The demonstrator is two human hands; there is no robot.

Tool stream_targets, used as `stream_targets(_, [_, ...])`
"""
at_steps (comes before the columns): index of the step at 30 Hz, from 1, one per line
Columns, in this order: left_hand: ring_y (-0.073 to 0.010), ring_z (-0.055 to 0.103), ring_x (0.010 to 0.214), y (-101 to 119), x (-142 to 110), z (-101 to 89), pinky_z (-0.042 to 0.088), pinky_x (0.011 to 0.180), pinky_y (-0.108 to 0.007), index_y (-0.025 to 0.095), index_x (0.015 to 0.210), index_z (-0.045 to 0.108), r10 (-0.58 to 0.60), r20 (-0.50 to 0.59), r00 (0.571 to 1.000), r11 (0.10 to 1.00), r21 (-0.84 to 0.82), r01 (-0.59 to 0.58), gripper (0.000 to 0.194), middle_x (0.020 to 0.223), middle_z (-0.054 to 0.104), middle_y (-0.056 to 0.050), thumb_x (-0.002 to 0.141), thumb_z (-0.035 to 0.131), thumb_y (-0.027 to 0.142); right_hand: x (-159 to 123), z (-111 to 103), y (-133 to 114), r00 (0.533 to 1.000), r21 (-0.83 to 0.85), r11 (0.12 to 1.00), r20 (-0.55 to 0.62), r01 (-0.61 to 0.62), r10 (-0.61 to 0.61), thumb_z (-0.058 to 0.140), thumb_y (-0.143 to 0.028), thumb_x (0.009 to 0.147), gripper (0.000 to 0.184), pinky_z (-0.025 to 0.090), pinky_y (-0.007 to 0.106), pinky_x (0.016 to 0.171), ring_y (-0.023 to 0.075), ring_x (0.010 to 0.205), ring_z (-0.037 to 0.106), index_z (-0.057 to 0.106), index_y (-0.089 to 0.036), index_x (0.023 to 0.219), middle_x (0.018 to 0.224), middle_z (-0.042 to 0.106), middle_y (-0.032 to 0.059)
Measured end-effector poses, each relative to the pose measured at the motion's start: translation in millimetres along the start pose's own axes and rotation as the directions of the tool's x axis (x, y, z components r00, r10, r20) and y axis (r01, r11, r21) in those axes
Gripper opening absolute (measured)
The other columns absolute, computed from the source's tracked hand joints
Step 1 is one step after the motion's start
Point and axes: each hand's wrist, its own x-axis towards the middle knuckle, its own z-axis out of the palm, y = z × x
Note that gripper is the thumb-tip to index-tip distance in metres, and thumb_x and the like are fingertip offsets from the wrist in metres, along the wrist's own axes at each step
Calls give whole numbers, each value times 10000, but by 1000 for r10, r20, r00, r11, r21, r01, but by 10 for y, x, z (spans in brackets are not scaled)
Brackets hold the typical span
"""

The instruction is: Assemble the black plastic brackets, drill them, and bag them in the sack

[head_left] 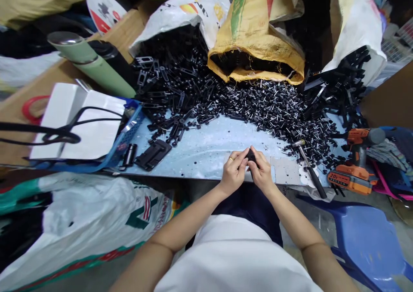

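Observation:
My left hand (234, 170) and my right hand (260, 170) meet over the front edge of the table, fingers pinched around a small black plastic part (251, 156). Fingers cover most of the part, so its exact shape is hidden. Beyond my hands spreads a heap of black-headed metal pins (267, 107). To the left of the pins lies a pile of black slotted plastic pieces (180, 83). A hammer (309, 167) with a black handle rests to the right of my right hand, its grip past the table edge.
An orange cordless drill (356, 161) stands at the right, above a blue plastic chair (371, 236). A yellow woven sack (254, 25) opens onto the pins. On the left are a blue basket (132, 126), a green flask (97, 66) and a black bracket-like piece (153, 154).

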Motion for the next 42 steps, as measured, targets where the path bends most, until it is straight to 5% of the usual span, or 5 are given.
stream_targets(7, [-211, 615, 849, -279, -122, 141, 530, 733, -398, 169, 1322, 394, -381, 62, 922, 924, 57, 378, 424, 1074, 551, -144, 915, 330, 266, 569, -272, 295, 985, -338, 939, 174, 64, -4, 383, -373, 913, 401, 474, 338, 872, 189, 1038, 549, 504, -237, 1270, 1161, 576, 80])
stream_targets(15, [-232, 563, 1015, -375, 152, 59, 268, 1019, -607, 245, 1125, 581, 47, 745, 666, 870, 297, -394, 471, 950, 644, -67, 764, 410, -4, 1723, -1813, 1053, 812, -638, 509, -514, -578, 277, 390, -208, 876, 365, 396, 437, 884, 308, 1115, 431, 532, -67, 1181, 1201, 498, 220])
stream_targets(30, [-181, 553, 751, -590, -105, 80, 465, 686, -320, 202, 1195, 542, 125, 561, 819, 838, 382, -389, 405, 819, 587, -62, 844, 378, 87, 2554, -2316, 1821, 483, -429, 222, -754, -875, 446, 516, -230, 815, 555, 378, 465, 886, 330, 1182, 364, 345, -67, 1316, 1300, 378, 254])
stream_targets(35, [-175, 575, 754, -625, -114, 65, 489, 692, -318, 213, 1252, 506, 151, 552, 820, 844, 360, -397, 440, 842, 615, -68, 860, 346, 94, 2761, -2457, 2009, 537, -592, 39, -699, -805, 473, 579, -347, 789, 748, 316, 563, 908, 375, 1207, 352, 236, -58, 1388, 1313, 347, 297])
stream_targets(42, [-184, 598, 836, -712, -149, 8, 500, 733, -307, 218, 1356, 392, 131, 621, 773, 863, 312, -397, 512, 934, 638, -82, 856, 391, 105, 3005, -2687, 2182, 233, -381, -78, -702, -921, 673, 653, -494, 722, 1014, 430, 585, 685, 440, 1122, 456, 65, -99, 1448, 1241, 389, 363])
